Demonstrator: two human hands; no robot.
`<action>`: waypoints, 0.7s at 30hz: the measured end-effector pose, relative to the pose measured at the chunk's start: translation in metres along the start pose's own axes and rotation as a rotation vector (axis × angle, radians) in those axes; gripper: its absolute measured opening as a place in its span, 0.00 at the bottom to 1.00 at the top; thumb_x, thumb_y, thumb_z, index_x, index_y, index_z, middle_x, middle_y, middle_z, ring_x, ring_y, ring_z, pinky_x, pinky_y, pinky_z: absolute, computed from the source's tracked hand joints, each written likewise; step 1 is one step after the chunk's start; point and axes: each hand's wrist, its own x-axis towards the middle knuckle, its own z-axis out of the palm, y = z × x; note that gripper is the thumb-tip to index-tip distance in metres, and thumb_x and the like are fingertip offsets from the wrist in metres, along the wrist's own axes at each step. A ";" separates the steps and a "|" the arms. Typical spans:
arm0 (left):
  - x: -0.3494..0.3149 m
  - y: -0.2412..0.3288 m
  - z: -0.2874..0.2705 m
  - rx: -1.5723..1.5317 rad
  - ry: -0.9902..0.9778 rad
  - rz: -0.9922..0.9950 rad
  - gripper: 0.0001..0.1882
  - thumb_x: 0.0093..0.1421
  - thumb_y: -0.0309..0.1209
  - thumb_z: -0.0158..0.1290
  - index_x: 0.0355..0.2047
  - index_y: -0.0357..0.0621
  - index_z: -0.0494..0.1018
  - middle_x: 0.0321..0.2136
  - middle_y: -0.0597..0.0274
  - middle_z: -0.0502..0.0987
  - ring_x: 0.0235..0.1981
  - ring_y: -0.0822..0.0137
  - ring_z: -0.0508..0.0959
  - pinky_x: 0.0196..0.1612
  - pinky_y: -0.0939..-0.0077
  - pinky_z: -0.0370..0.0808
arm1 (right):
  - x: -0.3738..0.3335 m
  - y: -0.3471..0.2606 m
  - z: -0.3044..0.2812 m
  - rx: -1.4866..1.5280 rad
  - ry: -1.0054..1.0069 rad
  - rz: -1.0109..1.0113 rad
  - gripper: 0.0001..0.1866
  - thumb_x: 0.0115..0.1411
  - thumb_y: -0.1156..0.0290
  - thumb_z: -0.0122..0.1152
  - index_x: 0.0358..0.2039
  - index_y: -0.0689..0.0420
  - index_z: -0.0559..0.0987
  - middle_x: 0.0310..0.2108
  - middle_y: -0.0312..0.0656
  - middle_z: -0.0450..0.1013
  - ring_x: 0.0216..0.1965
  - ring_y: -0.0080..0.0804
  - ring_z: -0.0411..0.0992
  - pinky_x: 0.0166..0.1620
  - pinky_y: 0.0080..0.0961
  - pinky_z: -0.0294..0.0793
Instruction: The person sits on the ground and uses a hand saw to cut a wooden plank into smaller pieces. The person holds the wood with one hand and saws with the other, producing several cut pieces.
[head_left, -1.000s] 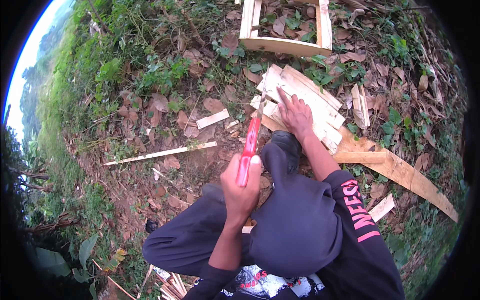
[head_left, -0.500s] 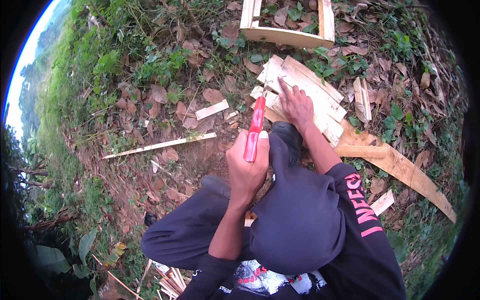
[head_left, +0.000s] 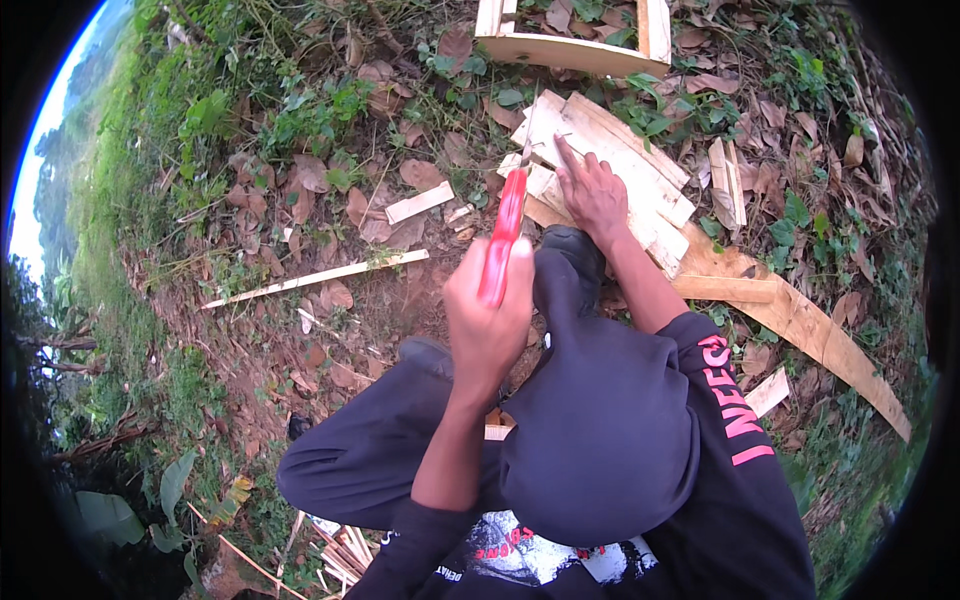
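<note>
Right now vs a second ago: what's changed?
The left hand has moved the red-handled tool forward, so its handle is now nearer the stacked boards. The whole scene also sits slightly higher in view. Nothing taken up or let go: left grip unchanged, right hand still resting on the boards.

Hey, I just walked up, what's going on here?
A person's left hand grips a red-handled saw, its thin blade at the left ends of some stacked pale boards. The right hand rests on those boards, index finger extended. Just beyond, a wooden frame, partly in view, lies on leafy ground.
</note>
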 end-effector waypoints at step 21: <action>0.001 -0.015 -0.002 -0.015 -0.009 -0.003 0.12 0.67 0.30 0.53 0.28 0.38 0.70 0.19 0.71 0.68 0.20 0.81 0.64 0.23 0.80 0.61 | -0.005 0.000 0.001 0.055 -0.020 0.016 0.29 0.68 0.53 0.48 0.69 0.30 0.59 0.37 0.45 0.72 0.35 0.43 0.74 0.35 0.40 0.78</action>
